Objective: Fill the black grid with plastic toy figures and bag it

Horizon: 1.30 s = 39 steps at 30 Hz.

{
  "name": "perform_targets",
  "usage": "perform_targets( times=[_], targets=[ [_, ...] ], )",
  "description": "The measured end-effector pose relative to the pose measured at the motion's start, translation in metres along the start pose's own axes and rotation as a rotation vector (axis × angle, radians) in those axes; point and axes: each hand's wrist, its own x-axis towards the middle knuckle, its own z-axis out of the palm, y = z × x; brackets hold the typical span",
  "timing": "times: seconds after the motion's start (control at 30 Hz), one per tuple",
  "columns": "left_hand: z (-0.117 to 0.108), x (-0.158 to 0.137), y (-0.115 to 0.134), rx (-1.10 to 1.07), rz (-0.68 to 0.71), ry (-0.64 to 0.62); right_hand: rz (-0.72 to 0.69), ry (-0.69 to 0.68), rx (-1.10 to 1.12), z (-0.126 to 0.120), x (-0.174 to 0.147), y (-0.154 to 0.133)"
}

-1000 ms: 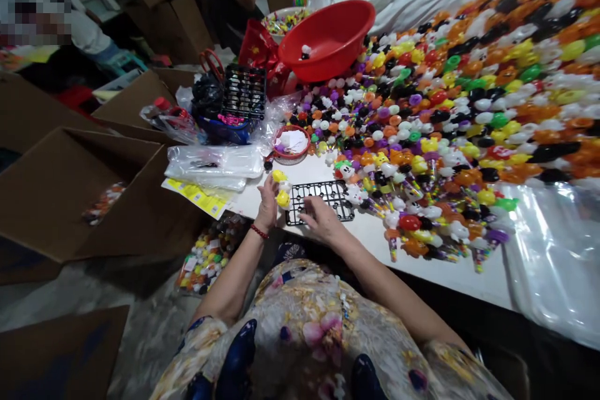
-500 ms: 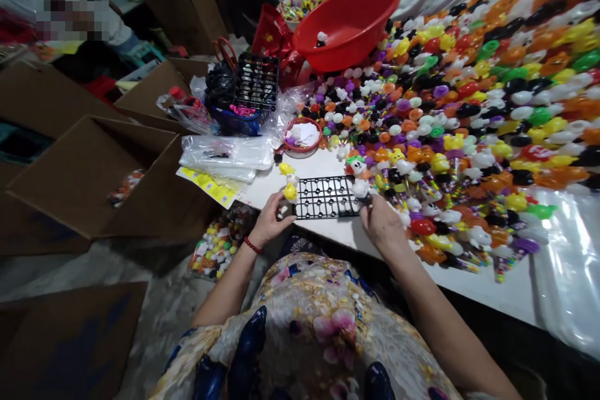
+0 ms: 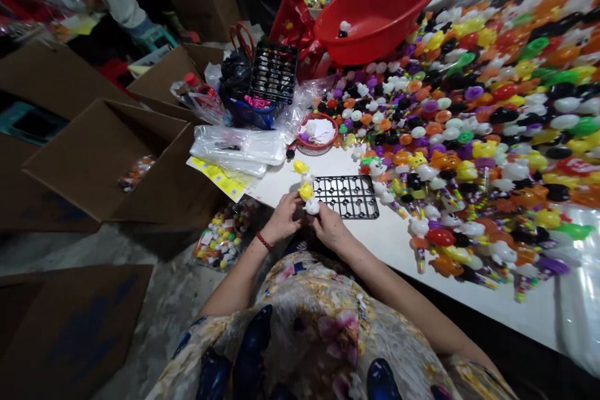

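A black plastic grid rack [image 3: 347, 197] lies at the table's near edge. My left hand [image 3: 282, 220] is closed round its left end, fingertips beside a yellow figure-topped stick [image 3: 306, 191]. My right hand [image 3: 332, 229] pinches a white figure-topped stick [image 3: 312, 205] at the rack's near left corner; its lower part is hidden by the fingers. Behind these, another yellow topper [image 3: 300, 166] and a white one stand along the rack's left side. The rack's other cells show no sticks.
A big heap of colourful figure-topped sticks [image 3: 450, 131] covers the right side. Behind the rack are a small red basket [image 3: 317, 132] and a large red basin [image 3: 375, 19]. Clear plastic bags [image 3: 239, 147] lie at left, beside open cardboard boxes [image 3: 107, 156]. Another person is at upper left.
My right hand has moved left, from the rack's right end to its near left corner, carrying the white-topped stick. My left hand stays at the rack's left end. The view has shifted slightly.
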Motion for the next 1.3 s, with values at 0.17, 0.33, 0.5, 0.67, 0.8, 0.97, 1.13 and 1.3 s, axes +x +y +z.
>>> perform_targets(
  times=[0.17,0.33,0.5,0.67,0.8,0.97,1.13,1.3],
  targets=[
    [-0.001,0.003,0.003,0.014,0.003,0.0,-0.032,-0.026,-0.078,-0.001,-0.002,0.007],
    [-0.001,0.002,0.007,0.019,0.008,0.02,-0.092,-0.036,-0.109,0.007,-0.002,0.007],
    [0.001,0.002,0.011,-0.003,0.002,0.051,-0.097,0.037,-0.003,-0.013,-0.013,0.012],
    [0.01,-0.001,0.019,-0.006,-0.058,0.155,0.079,0.385,-0.386,-0.075,-0.043,0.038],
    [0.005,-0.007,0.017,-0.027,-0.065,0.142,0.332,0.368,-0.72,-0.109,-0.058,0.051],
    [-0.019,-0.022,0.005,-0.064,-0.07,-0.008,0.387,0.314,-0.786,-0.112,-0.062,0.051],
    [-0.048,-0.019,0.006,-0.219,-0.172,0.014,0.22,0.388,-0.377,-0.09,-0.037,0.032],
    [-0.056,0.017,0.021,-0.402,-0.168,0.268,0.101,0.233,0.01,-0.056,0.023,0.008]
  ],
)
